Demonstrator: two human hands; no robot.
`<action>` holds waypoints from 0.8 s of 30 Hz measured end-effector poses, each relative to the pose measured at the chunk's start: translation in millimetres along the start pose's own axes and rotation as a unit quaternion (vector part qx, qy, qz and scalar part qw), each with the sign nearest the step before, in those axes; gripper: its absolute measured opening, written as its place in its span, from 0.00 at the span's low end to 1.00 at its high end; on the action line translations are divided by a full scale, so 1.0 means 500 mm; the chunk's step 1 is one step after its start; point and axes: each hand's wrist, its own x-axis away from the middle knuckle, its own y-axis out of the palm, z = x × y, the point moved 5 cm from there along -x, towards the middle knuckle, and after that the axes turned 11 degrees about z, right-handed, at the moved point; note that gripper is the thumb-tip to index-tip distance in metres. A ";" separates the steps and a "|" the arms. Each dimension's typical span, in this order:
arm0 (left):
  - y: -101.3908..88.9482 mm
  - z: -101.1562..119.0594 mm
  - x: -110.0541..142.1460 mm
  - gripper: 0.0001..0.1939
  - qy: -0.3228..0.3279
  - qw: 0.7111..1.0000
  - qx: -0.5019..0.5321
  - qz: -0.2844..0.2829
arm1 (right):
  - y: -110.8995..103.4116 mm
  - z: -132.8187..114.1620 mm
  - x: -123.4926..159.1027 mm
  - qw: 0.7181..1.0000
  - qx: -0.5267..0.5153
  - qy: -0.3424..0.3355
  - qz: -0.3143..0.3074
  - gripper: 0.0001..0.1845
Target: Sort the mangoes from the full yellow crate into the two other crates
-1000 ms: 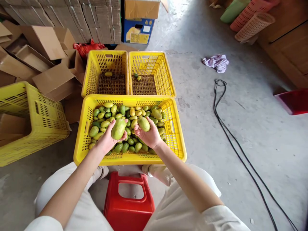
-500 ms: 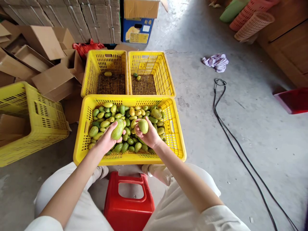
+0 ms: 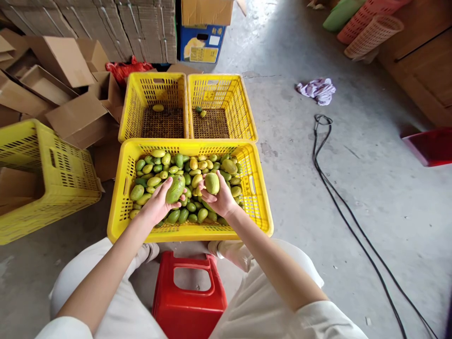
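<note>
The left hand (image 3: 159, 203) is grasping a large green mango (image 3: 175, 189), a little left of the middle of the frame; the thumb is lying along its side and the fingertips are showing at the other side. This mango is tilting, and its skin is showing some brownish marks near the top. The right hand (image 3: 221, 197) is grasping a smaller, paler green mango (image 3: 212, 183), just right of it, with the fingers curling under. The two mangoes are staying apart from each other, and both hands are hovering over the front yellow crate (image 3: 190, 234) in the centre of the frame. In this crate many loose mangoes (image 3: 183, 215) are lying, some dark green and some yellowish.

Behind it, two more yellow crates are standing side by side. The rear left crate (image 3: 131, 113) is containing one yellowish mango (image 3: 158, 108), and the rear right crate (image 3: 243, 110) is holding two small fruits (image 3: 203, 113) near its left wall. At the bottom centre, a red plastic stool (image 3: 190, 313) is standing between the person's legs. Cardboard boxes (image 3: 78, 117) are lying in the upper left, and a black cable (image 3: 326, 184) is stretching over the floor on the right.
</note>
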 end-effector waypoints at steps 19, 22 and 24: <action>0.015 0.004 0.010 0.36 -0.107 0.994 -0.025 0.003 | 0.004 -0.002 0.010 0.996 -0.035 0.038 0.069 0.28; 0.019 0.006 0.011 0.29 -0.077 0.997 0.009 -0.004 | -0.001 -0.001 0.010 0.998 -0.034 0.025 0.044 0.26; 0.020 0.009 0.012 0.22 -0.066 0.998 0.026 0.002 | -0.004 -0.001 0.012 0.999 -0.036 0.013 0.032 0.24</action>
